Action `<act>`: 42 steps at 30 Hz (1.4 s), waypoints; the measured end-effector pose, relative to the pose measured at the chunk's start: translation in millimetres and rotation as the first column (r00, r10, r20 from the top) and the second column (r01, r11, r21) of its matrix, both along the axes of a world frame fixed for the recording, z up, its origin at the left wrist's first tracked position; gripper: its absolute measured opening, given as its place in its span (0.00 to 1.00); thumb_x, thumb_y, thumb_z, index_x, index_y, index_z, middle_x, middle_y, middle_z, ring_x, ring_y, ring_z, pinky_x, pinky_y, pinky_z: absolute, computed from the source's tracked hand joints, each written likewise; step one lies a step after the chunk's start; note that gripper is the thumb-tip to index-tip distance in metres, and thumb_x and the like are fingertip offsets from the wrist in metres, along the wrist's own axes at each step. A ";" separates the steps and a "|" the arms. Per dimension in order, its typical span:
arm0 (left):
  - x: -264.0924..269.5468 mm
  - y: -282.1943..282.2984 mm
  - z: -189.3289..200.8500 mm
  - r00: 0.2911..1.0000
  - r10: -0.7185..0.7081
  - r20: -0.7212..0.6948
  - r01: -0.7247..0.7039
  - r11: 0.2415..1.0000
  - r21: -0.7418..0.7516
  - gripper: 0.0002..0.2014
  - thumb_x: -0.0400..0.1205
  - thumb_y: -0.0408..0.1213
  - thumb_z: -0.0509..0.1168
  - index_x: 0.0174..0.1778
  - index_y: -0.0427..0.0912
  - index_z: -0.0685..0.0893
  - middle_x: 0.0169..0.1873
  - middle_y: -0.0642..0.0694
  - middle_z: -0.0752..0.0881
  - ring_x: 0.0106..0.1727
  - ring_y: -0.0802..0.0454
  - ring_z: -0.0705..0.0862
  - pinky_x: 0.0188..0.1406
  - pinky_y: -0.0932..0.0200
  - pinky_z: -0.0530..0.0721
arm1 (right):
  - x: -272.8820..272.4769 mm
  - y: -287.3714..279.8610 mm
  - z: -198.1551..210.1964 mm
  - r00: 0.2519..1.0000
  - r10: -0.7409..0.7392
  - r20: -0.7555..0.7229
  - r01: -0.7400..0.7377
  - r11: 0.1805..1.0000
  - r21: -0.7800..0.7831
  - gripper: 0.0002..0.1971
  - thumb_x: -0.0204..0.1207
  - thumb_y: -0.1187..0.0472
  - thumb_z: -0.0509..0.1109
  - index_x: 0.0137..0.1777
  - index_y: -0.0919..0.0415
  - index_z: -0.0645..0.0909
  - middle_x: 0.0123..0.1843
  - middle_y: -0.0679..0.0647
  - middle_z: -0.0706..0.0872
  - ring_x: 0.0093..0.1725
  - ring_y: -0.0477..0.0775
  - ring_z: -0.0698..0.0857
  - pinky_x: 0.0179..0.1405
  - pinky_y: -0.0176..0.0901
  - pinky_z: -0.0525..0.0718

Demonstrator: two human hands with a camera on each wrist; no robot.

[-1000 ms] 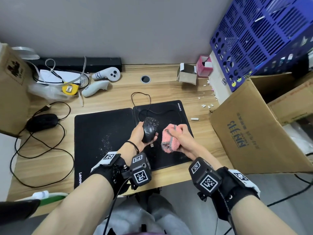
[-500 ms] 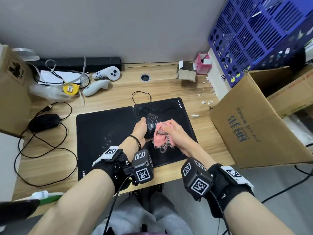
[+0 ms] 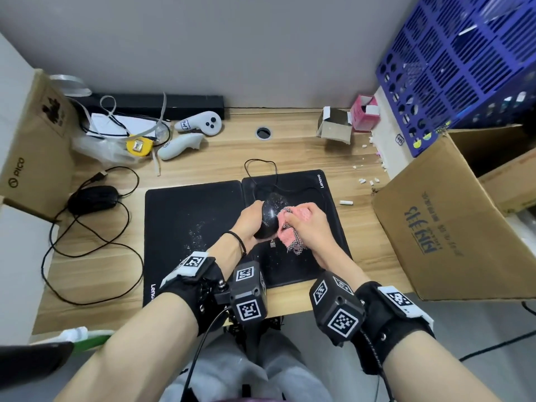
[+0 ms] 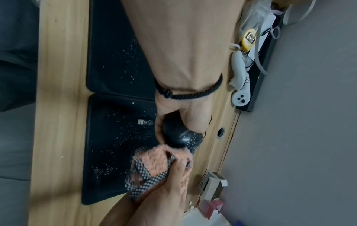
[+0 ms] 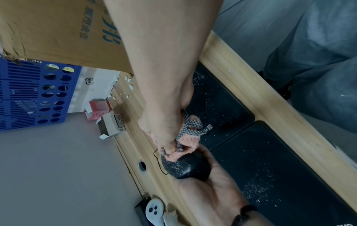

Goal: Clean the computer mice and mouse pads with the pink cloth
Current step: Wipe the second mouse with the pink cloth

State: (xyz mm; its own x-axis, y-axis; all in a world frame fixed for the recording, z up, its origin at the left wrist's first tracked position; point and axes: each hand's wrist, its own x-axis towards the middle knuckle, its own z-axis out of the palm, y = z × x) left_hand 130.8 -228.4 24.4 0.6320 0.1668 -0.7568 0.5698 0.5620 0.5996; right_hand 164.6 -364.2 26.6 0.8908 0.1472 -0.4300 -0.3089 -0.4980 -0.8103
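My right hand [image 3: 307, 227] has brought the bunched pink cloth [image 3: 293, 236] onto the speckled mouse [image 3: 268, 219] gripped in my left hand [image 3: 249, 224]; both crumb-strewn mouse pads [image 3: 188, 224] and the second mouse [image 3: 91, 198] remain uncleaned.

Wooden desk [image 3: 203, 169]: two black mouse pads [image 3: 185, 221], second mouse [image 3: 92, 198], boxes.

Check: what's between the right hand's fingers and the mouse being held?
The pink cloth: the right hand presses it onto the speckled mouse gripped by the left hand. Right wrist view.

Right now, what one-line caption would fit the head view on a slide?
Left hand holds a speckled black mouse while the right hand wipes it with a pink cloth.
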 end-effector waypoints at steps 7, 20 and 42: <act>-30.0 43.8 6.7 0.996 -0.089 0.031 0.088 0.995 0.036 0.12 0.86 0.44 0.56 0.47 0.41 0.81 0.40 0.37 0.86 0.29 0.44 0.86 0.29 0.57 0.85 | 8.4 31.6 -6.8 1.000 -0.006 -0.014 0.005 1.000 -0.016 0.13 0.74 0.56 0.76 0.53 0.54 0.76 0.49 0.48 0.81 0.57 0.55 0.81 0.56 0.48 0.80; -98.0 130.6 2.0 0.958 0.256 -0.126 -0.229 0.954 0.195 0.11 0.82 0.45 0.58 0.42 0.43 0.82 0.40 0.40 0.85 0.37 0.44 0.85 0.33 0.51 0.87 | -54.0 148.3 -7.0 0.905 0.409 -0.116 -0.409 0.912 0.022 0.08 0.67 0.54 0.78 0.41 0.51 0.81 0.46 0.53 0.89 0.52 0.57 0.88 0.52 0.53 0.85; -99.5 120.6 3.9 0.958 0.263 -0.116 -0.249 0.961 0.116 0.13 0.85 0.44 0.54 0.41 0.45 0.81 0.34 0.44 0.84 0.33 0.49 0.81 0.33 0.58 0.83 | -56.4 143.5 7.0 0.848 0.500 -0.175 -0.478 0.865 0.154 0.09 0.68 0.60 0.82 0.43 0.59 0.85 0.40 0.54 0.88 0.40 0.51 0.86 0.41 0.45 0.83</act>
State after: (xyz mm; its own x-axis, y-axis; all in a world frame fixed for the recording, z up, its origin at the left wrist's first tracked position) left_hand 31.3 -107.7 28.3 0.4565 0.3888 -0.8003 0.4906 0.6404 0.5909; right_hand 108.2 -220.6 33.7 0.5873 0.5928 -0.5511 -0.2093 -0.5465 -0.8109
